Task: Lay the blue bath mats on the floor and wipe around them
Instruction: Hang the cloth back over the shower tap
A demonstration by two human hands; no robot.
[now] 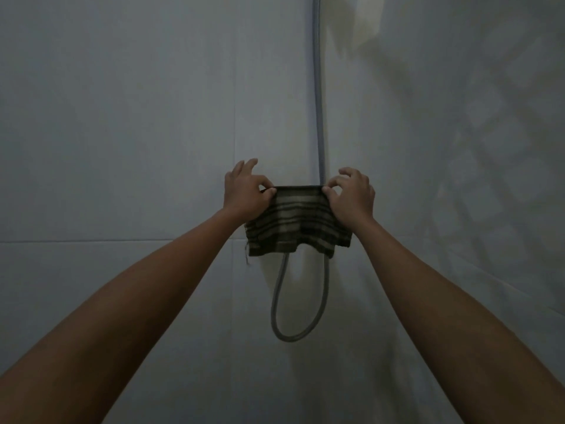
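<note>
Your left hand [244, 191] is stretched out ahead of you, thumb and forefinger pinching the left top corner of a dark striped cloth [296, 223], with the other fingers spread loosely above it. The cloth hangs between your two hands, its top edge pulled straight from one pinch to the other and its lower edge sagging unevenly, with a loose thread dangling under the left corner. Behind the cloth a grey hose [319, 117] runs down the corner of the tiled wall [122, 117], passes behind the cloth and loops below it. Your right hand [351, 194] pinches the right top corner in the same way, thumb and forefinger closed on the fabric and the remaining fingers curled above. The blue bath mats are nowhere in view.
</note>
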